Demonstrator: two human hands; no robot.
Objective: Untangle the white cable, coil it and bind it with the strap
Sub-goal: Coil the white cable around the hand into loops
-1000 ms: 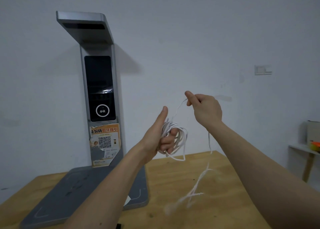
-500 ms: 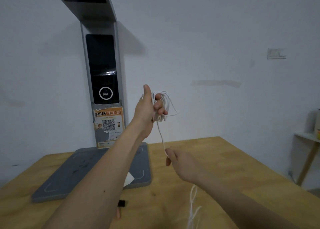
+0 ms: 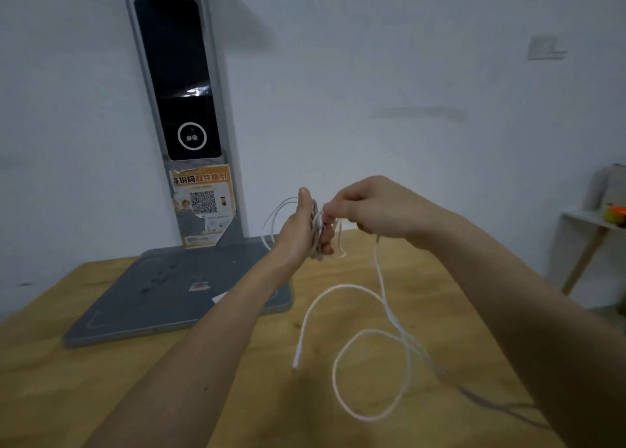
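Observation:
My left hand (image 3: 301, 231) is raised above the wooden table (image 3: 338, 413), closed around a bunch of loops of the white cable (image 3: 389, 298). My right hand (image 3: 372, 210) is right beside it, pinching the cable at the bundle. From my right hand the free length drops to the table, where it lies in two loose loops, and its plug end (image 3: 295, 366) rests on the wood. No strap is visible.
A tall grey kiosk (image 3: 179, 85) with a dark screen and an orange QR sticker stands on a flat grey base (image 3: 169, 298) at the back left. A small white shelf (image 3: 596, 220) with coloured items stands at the far right by the wall.
My left hand with the coil has come down from high up. My right hand has risen from low over the table to meet it. The free cable now lies in loops on the table.

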